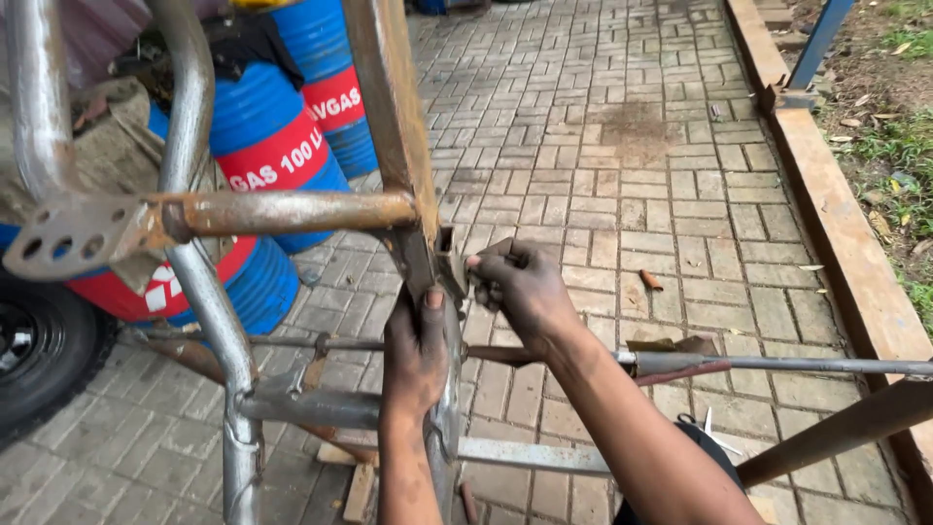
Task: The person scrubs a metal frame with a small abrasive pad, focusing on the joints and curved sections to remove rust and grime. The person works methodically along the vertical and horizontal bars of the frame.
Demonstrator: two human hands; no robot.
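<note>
Frame work outdoors on brick paving (pixel 603 194). Left hand (pixel 416 355) wraps rusty upright tube (pixel 394 117), thumb up, steadying it just below joint with horizontal rusty bar (pixel 292 211). Right hand (pixel 520 287) closes fingers on small metal bracket (pixel 452 261) at tube's right side, pressing it in place. Step judged: fitting or holding bracket at joint. Next move needs bracket kept square, left-hand grip firm. Blue drums (pixel 272 146) stand behind, tyre (pixel 39 350) at left.

Rust-brown, rough steel is seen on the upright post (pixel 394 126) and crossbar (pixel 292 211). A duller grey metal sheen is shown by the curved tube (pixel 199 282). Glossy painted drums (pixel 267 136) are set on matt, coarse brick paving (pixel 622 194).
</note>
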